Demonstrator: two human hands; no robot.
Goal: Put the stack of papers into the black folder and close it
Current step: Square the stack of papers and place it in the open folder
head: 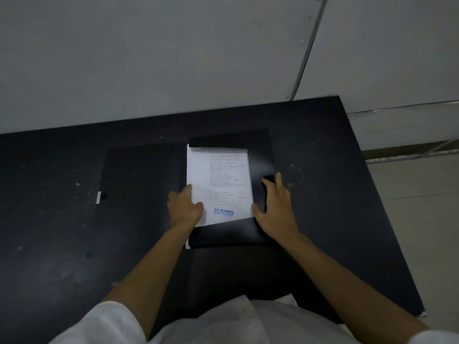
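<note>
The black folder (139, 175) lies open and flat on the black table. A white stack of papers (223, 180), printed with text and a blue "REJECTED" stamp, sits in the folder's right half, its top, right and bottom edges tucked under black flaps. My left hand (185, 207) rests on the stack's left edge, fingers spread on the paper. My right hand (275, 204) lies over the right flap beside the stack, thumb touching the paper's lower right corner, fingers around the flap's edge.
The black table (347, 194) stands against a grey wall and ends close to the right of the folder. A small white tag (98, 197) shows at the folder's left edge. Pale floor lies to the right.
</note>
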